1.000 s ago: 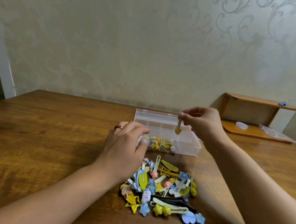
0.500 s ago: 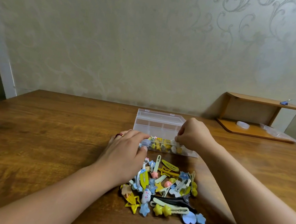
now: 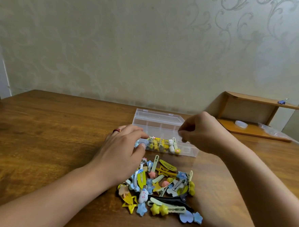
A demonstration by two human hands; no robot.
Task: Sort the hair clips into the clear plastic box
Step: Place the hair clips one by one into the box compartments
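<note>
Right hand [image 3: 199, 132] loosely curled over box [image 3: 159, 120]

A brown wooden table [image 3: 46, 132] carries the clear plastic box [image 3: 162, 125], a heap of hair clips [image 3: 161, 187], and apparently a small wooden shelf [image 3: 251, 115].

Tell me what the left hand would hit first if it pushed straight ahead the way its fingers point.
Probably the clear plastic box: the left hand has its fingertips at the box's near left corner, though actual contact is unclear.
</note>
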